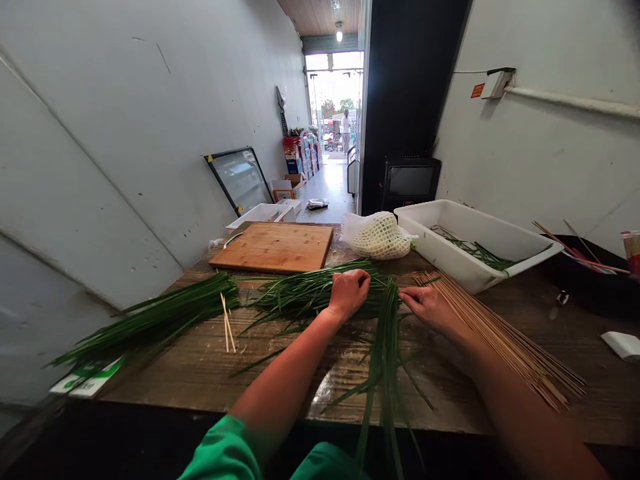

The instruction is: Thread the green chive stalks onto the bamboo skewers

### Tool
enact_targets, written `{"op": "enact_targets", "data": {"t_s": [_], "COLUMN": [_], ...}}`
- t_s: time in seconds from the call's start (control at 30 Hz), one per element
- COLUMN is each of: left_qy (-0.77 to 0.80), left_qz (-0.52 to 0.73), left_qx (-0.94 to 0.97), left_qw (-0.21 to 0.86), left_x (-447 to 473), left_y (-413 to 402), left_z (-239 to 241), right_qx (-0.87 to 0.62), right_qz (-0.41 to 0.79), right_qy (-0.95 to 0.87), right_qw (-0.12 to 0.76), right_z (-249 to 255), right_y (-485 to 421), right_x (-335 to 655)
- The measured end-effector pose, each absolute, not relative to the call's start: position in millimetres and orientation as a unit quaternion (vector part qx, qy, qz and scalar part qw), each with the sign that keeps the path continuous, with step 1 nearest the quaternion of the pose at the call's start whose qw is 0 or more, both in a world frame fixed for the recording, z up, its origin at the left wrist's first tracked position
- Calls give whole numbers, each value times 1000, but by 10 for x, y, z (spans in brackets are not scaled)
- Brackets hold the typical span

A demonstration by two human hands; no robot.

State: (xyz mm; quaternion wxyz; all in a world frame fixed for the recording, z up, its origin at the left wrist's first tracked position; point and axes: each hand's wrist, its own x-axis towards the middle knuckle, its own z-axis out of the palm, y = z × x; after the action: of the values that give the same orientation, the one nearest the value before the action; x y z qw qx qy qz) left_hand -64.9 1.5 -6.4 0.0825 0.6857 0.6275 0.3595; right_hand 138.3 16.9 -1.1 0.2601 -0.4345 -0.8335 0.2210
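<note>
Long green chives (310, 293) lie spread across the wooden table (200, 367). My left hand (349, 293) rests on this pile with its fingers curled round some stalks. A narrower bundle of chives (384, 347) runs from between my hands toward me and hangs over the table's front edge. My right hand (431, 308) lies beside that bundle, fingers bent and pinching at its top end. Just right of my right hand lies a thick sheaf of bamboo skewers (505, 333).
Another chive bundle (155, 320) lies at the left with two loose skewers (228, 325) beside it. Behind are a wooden cutting board (275, 247), a mesh-wrapped item (377, 237) and a white tub (470, 243) holding some chives. A person stands far off in the doorway.
</note>
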Motion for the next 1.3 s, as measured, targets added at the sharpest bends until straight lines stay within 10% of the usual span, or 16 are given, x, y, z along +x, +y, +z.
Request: {"op": "enact_targets", "data": {"t_s": [1.3], "left_qy": [562], "left_qz": [325], "left_qx": [759], "left_qw": [53], "left_x": [-472], "left_y": [-141], "left_z": [-51], "right_qx": [-465], "right_qz": [191], "right_qy": [-797], "right_qw": [336], "right_z": [-23], "right_y": [180], "right_x": [1339]}}
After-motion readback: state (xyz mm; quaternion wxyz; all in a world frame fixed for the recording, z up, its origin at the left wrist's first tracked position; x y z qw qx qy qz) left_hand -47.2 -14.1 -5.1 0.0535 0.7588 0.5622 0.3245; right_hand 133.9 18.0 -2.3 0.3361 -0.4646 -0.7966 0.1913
